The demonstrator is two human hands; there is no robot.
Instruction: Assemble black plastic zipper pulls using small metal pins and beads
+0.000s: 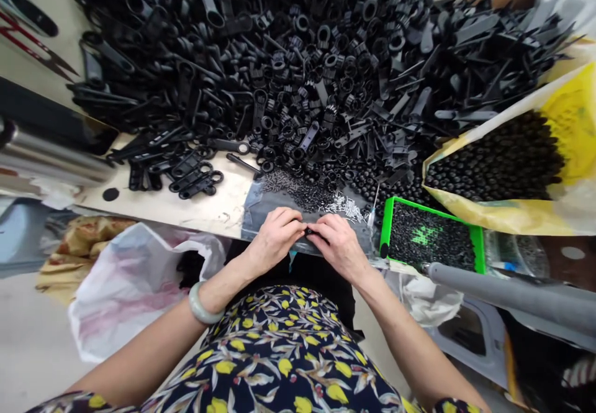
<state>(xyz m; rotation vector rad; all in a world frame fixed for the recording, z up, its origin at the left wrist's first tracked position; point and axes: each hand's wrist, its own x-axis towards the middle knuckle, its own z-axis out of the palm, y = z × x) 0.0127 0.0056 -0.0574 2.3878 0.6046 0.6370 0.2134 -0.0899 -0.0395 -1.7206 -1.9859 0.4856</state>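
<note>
Pinching a part (308,231), the left hand (278,234) and right hand (339,244) meet left of a tray (479,250) of bits (449,244) and a bag (581,108) of pieces (498,158).

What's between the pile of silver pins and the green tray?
In the head view, a slim needle-tipped tool lies between the silver pins and the green tray.

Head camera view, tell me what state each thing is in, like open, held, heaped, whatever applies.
Small black piece: held at the fingertips
Left hand: fingers pinched together
Right hand: fingers pinched together
Green tray: open-topped, filled with black bits
Yellow bag: open, well filled
White bag: open
Silvery pins: loose, piled
Black parts: heaped
</note>
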